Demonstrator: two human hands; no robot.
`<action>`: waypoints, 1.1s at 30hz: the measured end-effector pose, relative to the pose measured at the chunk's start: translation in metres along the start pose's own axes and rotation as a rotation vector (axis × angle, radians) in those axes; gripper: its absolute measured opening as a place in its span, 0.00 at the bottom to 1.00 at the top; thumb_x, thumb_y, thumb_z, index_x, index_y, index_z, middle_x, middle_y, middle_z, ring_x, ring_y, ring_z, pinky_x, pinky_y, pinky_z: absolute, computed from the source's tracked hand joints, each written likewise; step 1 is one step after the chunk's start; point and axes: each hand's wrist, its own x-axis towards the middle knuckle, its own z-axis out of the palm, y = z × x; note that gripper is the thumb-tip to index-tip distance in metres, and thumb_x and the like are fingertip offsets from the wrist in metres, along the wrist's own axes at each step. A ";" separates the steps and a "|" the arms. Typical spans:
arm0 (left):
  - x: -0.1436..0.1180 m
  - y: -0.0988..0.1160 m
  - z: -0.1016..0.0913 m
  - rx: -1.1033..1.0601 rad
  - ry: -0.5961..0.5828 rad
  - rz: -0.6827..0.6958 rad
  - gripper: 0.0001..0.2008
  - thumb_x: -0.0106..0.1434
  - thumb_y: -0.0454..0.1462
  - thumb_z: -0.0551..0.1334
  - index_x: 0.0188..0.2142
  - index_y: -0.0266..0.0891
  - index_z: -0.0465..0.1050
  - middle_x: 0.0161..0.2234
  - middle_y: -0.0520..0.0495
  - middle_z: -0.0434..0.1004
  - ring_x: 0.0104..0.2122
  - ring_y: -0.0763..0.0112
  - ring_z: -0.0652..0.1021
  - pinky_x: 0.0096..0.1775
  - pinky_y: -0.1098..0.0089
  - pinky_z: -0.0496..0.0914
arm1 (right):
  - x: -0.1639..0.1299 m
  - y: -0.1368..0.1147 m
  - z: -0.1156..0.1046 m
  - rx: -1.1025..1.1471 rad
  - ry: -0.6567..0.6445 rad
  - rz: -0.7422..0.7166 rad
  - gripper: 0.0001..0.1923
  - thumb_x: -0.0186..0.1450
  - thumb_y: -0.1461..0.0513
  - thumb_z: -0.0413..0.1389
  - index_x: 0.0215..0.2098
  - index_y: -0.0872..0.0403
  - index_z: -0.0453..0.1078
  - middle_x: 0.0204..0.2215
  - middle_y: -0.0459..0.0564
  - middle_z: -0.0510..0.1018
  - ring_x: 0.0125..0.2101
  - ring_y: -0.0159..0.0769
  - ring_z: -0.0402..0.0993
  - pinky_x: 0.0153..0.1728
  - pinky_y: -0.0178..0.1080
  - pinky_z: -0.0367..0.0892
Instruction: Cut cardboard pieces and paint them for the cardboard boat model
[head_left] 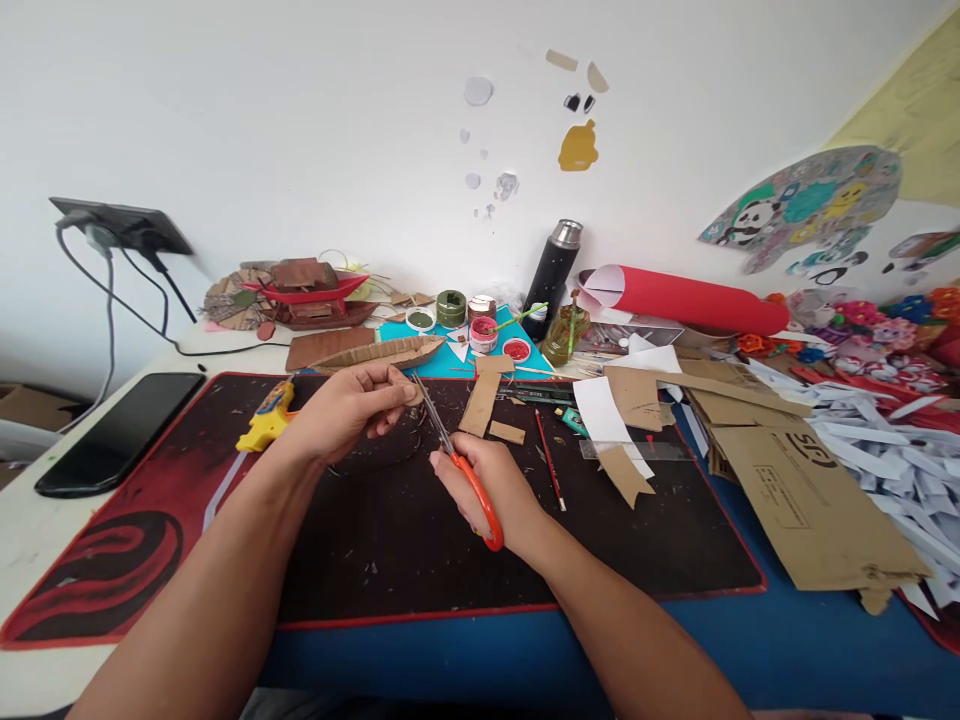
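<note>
So, head view: left hand [345, 405] sits just left of center, fingers [390, 392] pinching a small cardboard bit [415, 395] above the black mat [390, 540]. Right hand [487, 490] is lower and a touch to the right, fingers curled through the orange handles of the scissors [457, 455]. Blades run up-left toward the bit, tips right at it, opened only a crack. So the long axis runs diagonally from the lower-right hand to the upper-left pinch. Cardboard strip [480, 400] lies just to the right on the mat, untouched.
</note>
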 end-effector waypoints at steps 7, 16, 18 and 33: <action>0.000 -0.002 0.001 -0.037 -0.015 -0.006 0.20 0.52 0.47 0.80 0.28 0.41 0.72 0.19 0.55 0.72 0.17 0.78 0.68 0.19 0.76 0.57 | 0.000 0.003 0.003 0.092 -0.013 0.049 0.15 0.76 0.54 0.57 0.32 0.49 0.63 0.17 0.36 0.62 0.14 0.29 0.61 0.18 0.33 0.54; 0.000 -0.003 0.002 -0.058 -0.016 -0.010 0.22 0.52 0.47 0.80 0.29 0.41 0.71 0.19 0.56 0.72 0.16 0.78 0.68 0.18 0.77 0.58 | 0.002 -0.001 -0.004 0.162 -0.068 0.083 0.18 0.74 0.48 0.62 0.34 0.49 0.66 0.18 0.38 0.70 0.14 0.29 0.66 0.17 0.31 0.61; -0.001 -0.003 0.002 -0.065 -0.020 -0.017 0.22 0.51 0.48 0.81 0.29 0.41 0.71 0.18 0.56 0.72 0.16 0.78 0.68 0.18 0.77 0.58 | 0.002 -0.001 -0.003 0.180 -0.072 0.088 0.18 0.73 0.47 0.63 0.35 0.50 0.68 0.18 0.39 0.73 0.15 0.30 0.68 0.18 0.31 0.63; -0.001 -0.007 0.009 0.007 -0.020 0.040 0.21 0.54 0.49 0.79 0.28 0.41 0.71 0.18 0.55 0.72 0.16 0.77 0.69 0.18 0.77 0.58 | 0.000 -0.003 -0.003 0.151 -0.059 0.077 0.21 0.75 0.47 0.59 0.31 0.48 0.62 0.17 0.38 0.69 0.13 0.30 0.66 0.16 0.32 0.60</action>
